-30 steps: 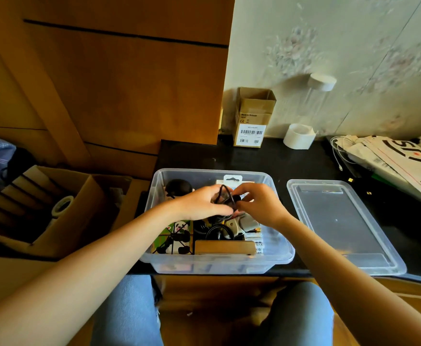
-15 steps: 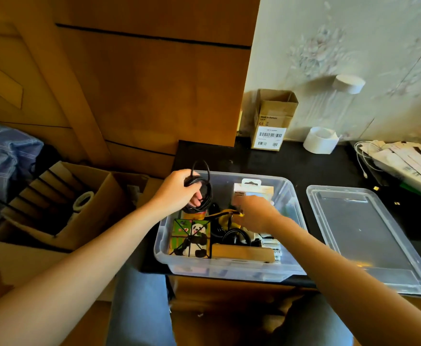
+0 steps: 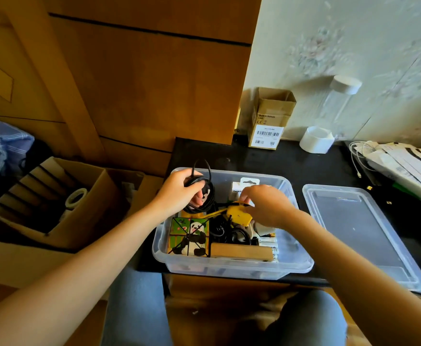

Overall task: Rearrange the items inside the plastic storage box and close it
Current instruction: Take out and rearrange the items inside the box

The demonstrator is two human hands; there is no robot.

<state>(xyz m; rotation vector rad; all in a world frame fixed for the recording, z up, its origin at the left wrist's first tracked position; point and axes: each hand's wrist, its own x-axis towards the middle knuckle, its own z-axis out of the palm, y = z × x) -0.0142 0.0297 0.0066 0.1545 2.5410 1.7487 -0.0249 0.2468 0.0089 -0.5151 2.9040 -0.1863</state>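
Note:
A clear plastic storage box (image 3: pixel 231 267) stands open on the black desk's front edge. My left hand (image 3: pixel 178 193) grips a coiled black cable (image 3: pixel 205 193) over the box's back left corner. My right hand (image 3: pixel 264 204) pinches a yellow item (image 3: pixel 238 214) with a yellow cord in the middle of the box. Inside lie a panda-print puzzle cube (image 3: pixel 190 236), a wooden block (image 3: pixel 240 252), more black cables (image 3: pixel 229 233) and a white packet (image 3: pixel 241 187). The clear lid (image 3: pixel 354 228) lies flat to the box's right.
At the back of the black desk (image 3: pixel 266 158) stand a small cardboard carton (image 3: pixel 270 118), a white tape roll (image 3: pixel 315 139) and a clear tube with a white cap (image 3: pixel 339 98). White packages and a cable (image 3: pixel 401 161) lie far right. An open cardboard box (image 3: pixel 49 203) sits left.
My hands have parted: the left carried the coiled black cable to the box's back left, while the right dropped into the box and took the yellow item. The view shifted left.

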